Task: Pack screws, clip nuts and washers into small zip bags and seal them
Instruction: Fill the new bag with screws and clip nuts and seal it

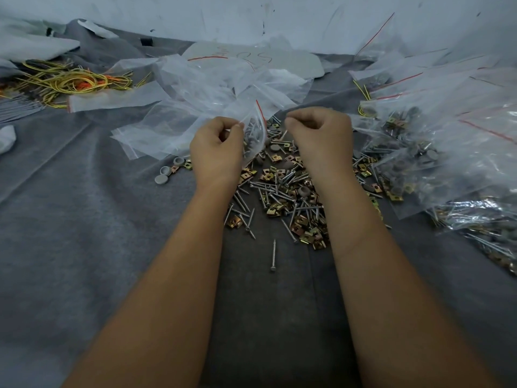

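**Left hand pinching a part-filled zip bag over the hardware pile**

Nearest on the grey felt cloth (84,233) lies a single screw (273,255), apart from the rest, between the two forearms. Beyond it spreads the loose pile of screws and brass-coloured clip nuts (282,191), with grey round caps scattered among them; three more caps (167,172) sit just left of the left wrist.

Above the far side of that pile, the left hand (216,152) is curled, thumb and fingers pinching the mouth of a small zip bag (256,130) with a red seal line; screws and grey caps show through its plastic. The right hand (321,135) is just beside the bag, fingers curled in; whether it holds anything cannot be told.

Towards the cloth's right edge, filled zip bags (436,163) are heaped, touching the pile. Behind the hands lie empty zip bags (195,88) in a loose heap. At the far left, a tangle of yellow-green wires (70,82) lies near the wall.
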The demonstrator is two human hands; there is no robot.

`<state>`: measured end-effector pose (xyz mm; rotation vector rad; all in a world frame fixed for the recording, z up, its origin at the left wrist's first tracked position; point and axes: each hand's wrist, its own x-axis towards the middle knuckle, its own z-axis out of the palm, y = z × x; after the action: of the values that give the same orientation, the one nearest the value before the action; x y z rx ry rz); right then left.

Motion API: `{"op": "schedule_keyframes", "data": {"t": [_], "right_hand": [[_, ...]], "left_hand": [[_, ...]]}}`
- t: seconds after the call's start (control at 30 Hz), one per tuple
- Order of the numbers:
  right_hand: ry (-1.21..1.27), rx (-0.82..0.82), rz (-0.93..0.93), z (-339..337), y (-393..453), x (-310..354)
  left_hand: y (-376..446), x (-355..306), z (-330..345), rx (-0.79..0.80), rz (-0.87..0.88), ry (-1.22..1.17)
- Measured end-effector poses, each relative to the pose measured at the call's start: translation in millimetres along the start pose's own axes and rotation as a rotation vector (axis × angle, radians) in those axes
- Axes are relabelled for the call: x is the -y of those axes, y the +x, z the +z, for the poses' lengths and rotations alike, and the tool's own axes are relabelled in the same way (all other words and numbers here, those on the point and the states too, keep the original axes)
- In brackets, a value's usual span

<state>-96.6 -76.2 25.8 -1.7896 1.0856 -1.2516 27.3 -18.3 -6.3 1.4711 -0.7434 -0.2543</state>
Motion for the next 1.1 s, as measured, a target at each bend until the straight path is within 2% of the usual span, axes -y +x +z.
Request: {"op": "schedule_keyframes", "data": {"t": [0.1, 0.3, 0.4, 0.53, 0.67, 0.83, 1.1], "right_hand": [[0.106, -0.01, -0.027, 0.7, -3.1, 7.4], [0.061, 0.156, -0.011, 19.2, -10.0, 6.8], [0.061, 0.115, -0.001, 19.8, -12.8, -0.8], [-0.142, 0.124, -0.033, 8.3, -11.1, -7.7], [-0.374, 0.367, -0.112, 4.1, -11.7, -7.8], [-0.549, 0.533, -0.249, 15.3, -21.2, -1.6], [-0.718, 0.463, -0.203, 5.4, -16.9, -3.7]], "left_hand": [[-1.5, -0.6, 0.4, 0.036, 0.015, 0.022], [-2.0, -2.8, -0.8, 0.034, 0.009, 0.003], [-2.5, -2.4, -1.6, -0.016, -0.02, -0.02], [-0.5, -4.7, -3.4, -0.094, -0.013, -0.058], [1.0, -7.1, -5.8, -0.158, -0.026, -0.104], [3.0, -7.0, -8.2, -0.186, -0.047, -0.152], [4.2, -4.6, -5.4, -0.171, -0.069, -0.152]]}}
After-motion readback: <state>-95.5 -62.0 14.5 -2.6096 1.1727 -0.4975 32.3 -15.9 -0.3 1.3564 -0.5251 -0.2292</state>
